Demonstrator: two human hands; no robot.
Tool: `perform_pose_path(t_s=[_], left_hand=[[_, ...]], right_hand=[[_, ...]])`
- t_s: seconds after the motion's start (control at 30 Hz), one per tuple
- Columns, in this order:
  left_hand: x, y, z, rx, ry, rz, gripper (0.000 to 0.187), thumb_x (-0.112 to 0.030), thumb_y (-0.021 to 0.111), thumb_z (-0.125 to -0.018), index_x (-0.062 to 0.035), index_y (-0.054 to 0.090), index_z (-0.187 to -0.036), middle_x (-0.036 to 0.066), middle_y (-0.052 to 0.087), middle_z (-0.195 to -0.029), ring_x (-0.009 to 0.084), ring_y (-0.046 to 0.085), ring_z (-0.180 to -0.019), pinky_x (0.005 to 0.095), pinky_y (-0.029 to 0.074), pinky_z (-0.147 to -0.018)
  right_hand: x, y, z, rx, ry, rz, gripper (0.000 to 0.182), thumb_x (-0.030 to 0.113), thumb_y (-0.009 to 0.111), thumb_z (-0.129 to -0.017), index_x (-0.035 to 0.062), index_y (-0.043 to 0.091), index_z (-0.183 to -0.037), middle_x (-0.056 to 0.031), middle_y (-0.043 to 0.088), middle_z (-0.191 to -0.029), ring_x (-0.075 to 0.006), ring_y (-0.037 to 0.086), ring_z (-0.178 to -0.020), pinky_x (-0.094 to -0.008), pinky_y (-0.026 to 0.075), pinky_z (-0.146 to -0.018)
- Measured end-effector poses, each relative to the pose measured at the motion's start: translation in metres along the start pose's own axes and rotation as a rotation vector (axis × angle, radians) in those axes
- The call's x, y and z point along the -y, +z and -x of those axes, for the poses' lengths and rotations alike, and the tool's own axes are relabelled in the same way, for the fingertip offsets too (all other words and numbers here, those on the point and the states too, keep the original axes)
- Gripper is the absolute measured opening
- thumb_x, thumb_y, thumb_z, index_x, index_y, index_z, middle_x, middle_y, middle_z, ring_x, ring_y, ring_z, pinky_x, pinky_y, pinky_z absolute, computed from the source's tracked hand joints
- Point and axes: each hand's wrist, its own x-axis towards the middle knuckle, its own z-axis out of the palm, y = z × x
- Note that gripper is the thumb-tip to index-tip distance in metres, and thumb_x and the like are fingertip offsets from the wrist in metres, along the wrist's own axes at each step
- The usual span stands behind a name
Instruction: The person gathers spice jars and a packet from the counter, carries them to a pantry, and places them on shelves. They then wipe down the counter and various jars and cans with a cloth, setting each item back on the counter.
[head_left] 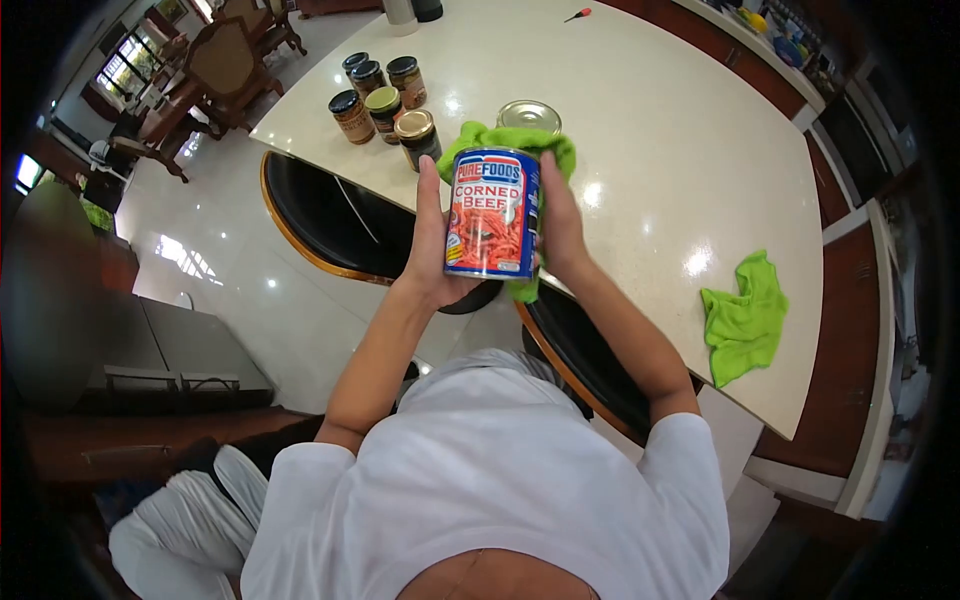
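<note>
A blue and red corned beef can (493, 215) is held upright in front of me, its label facing up toward the camera. My left hand (430, 240) wraps around the can's left side and underside, with the thumb up along the edge. On the other side, my right hand (565, 225) presses a bright green cloth (556, 148) against the can. The cloth hangs behind the can and below it; the fingers of this hand are mostly hidden. Just beyond the cloth, a can with a shiny round metal lid (530, 117) stands on the white countertop (640, 130).
Several lidded jars (384, 112) cluster at the counter's left edge. A second green cloth (746, 318) lies near the right corner. A small red object (578, 15) sits at the far edge. Black stools (325, 220) are tucked along the near side. Another person's light trousers (195, 530) show at lower left.
</note>
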Motion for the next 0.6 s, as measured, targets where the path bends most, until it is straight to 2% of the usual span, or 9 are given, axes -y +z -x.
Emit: perform_pose_path(t_s=[0.03, 0.07, 0.1, 0.13, 0.3, 0.4, 0.43, 0.47, 0.6], left_hand=[[-0.002, -0.007, 0.000, 0.051, 0.001, 0.032, 0.080, -0.072, 0.028, -0.083, -0.0040, 0.050, -0.120, 0.014, 0.062, -0.105, 0.0248, 0.065, -0.086, 0.0402, 0.055, -0.073], [0.000, -0.007, -0.003, 0.044, 0.005, 0.036, 0.080, -0.072, 0.028, -0.083, -0.0040, 0.050, -0.120, 0.014, 0.062, -0.105, 0.0248, 0.065, -0.086, 0.0402, 0.055, -0.073], [0.001, -0.006, -0.008, -0.121, 0.110, 0.001, 0.080, -0.071, 0.027, -0.084, -0.0033, 0.050, -0.120, 0.014, 0.061, -0.107, 0.0245, 0.063, -0.091, 0.0386, 0.054, -0.077], [0.001, -0.006, -0.013, -0.283, 0.215, -0.031, 0.079, -0.070, 0.026, -0.085, -0.0027, 0.050, -0.120, 0.015, 0.060, -0.109, 0.0241, 0.062, -0.096, 0.0369, 0.052, -0.081], [0.029, -0.056, -0.050, -0.101, 0.150, -0.003, 0.048, -0.039, 0.049, -0.092, -0.0035, 0.043, -0.124, 0.009, 0.057, -0.114, 0.0177, 0.060, -0.095, 0.0312, 0.051, -0.082], [0.065, -0.065, -0.054, 0.228, 0.447, -0.290, 0.045, -0.029, 0.049, -0.093, -0.0030, 0.038, -0.129, 0.010, 0.055, -0.116, 0.0185, 0.058, -0.102, 0.0306, 0.050, -0.085], [0.056, -0.051, -0.051, 0.264, 0.048, 0.377, 0.044, -0.023, 0.048, -0.094, -0.0036, 0.036, -0.131, 0.010, 0.052, -0.121, 0.0181, 0.053, -0.110, 0.0325, 0.047, -0.091], [0.058, -0.052, -0.054, 0.260, 0.047, 0.385, 0.044, -0.023, 0.048, -0.094, -0.0036, 0.036, -0.131, 0.010, 0.052, -0.121, 0.0181, 0.053, -0.110, 0.0325, 0.047, -0.091], [0.071, -0.036, -0.075, 0.223, 0.168, -0.137, 0.047, -0.033, 0.045, -0.095, -0.0043, 0.038, -0.131, 0.010, 0.046, -0.129, 0.0179, 0.047, -0.117, 0.0346, 0.041, -0.098]], right_hand=[[-0.005, -0.001, 0.009, 0.006, 0.006, 0.006, 0.036, 0.028, 0.039, -0.094, -0.0016, 0.052, -0.110, -0.0115, 0.050, -0.112, -0.0190, 0.047, -0.110, -0.0301, 0.037, -0.096], [-0.009, -0.003, 0.020, 0.082, -0.245, 0.204, 0.038, 0.030, 0.039, -0.094, -0.0013, 0.052, -0.112, -0.0125, 0.051, -0.112, -0.0207, 0.047, -0.111, -0.0321, 0.035, -0.097], [-0.014, -0.004, 0.029, 0.156, -0.497, 0.398, 0.040, 0.032, 0.040, -0.094, -0.0010, 0.052, -0.113, -0.0134, 0.052, -0.111, -0.0225, 0.046, -0.111, -0.0341, 0.034, -0.098], [-0.016, -0.009, 0.036, 0.157, -0.492, 0.400, 0.040, 0.032, 0.040, -0.094, -0.0010, 0.052, -0.113, -0.0134, 0.052, -0.111, -0.0225, 0.046, -0.111, -0.0341, 0.034, -0.098], [-0.033, -0.037, 0.044, 0.403, -1.011, 1.398, 0.042, 0.020, 0.061, -0.077, 0.0060, 0.054, -0.115, -0.0167, 0.051, -0.118, -0.0352, 0.044, -0.115, -0.0512, 0.030, -0.099], [-0.028, -0.046, 0.042, 0.172, -1.069, 1.426, 0.052, 0.019, 0.069, -0.065, 0.0083, 0.055, -0.114, -0.0143, 0.052, -0.120, -0.0372, 0.046, -0.113, -0.0541, 0.033, -0.095], [-0.018, -0.046, 0.043, 0.161, -1.053, 1.545, 0.055, 0.021, 0.071, -0.064, 0.0076, 0.055, -0.114, -0.0149, 0.052, -0.119, -0.0365, 0.047, -0.112, -0.0518, 0.036, -0.092], [-0.017, -0.051, 0.043, 0.166, -1.044, 1.549, 0.055, 0.021, 0.071, -0.064, 0.0076, 0.055, -0.114, -0.0149, 0.052, -0.119, -0.0365, 0.047, -0.112, -0.0518, 0.036, -0.092], [-0.002, -0.075, 0.035, 0.093, -0.895, 1.491, 0.050, 0.025, 0.068, -0.072, 0.0037, 0.053, -0.115, -0.0169, 0.053, -0.116, -0.0367, 0.049, -0.108, -0.0455, 0.038, -0.091]])
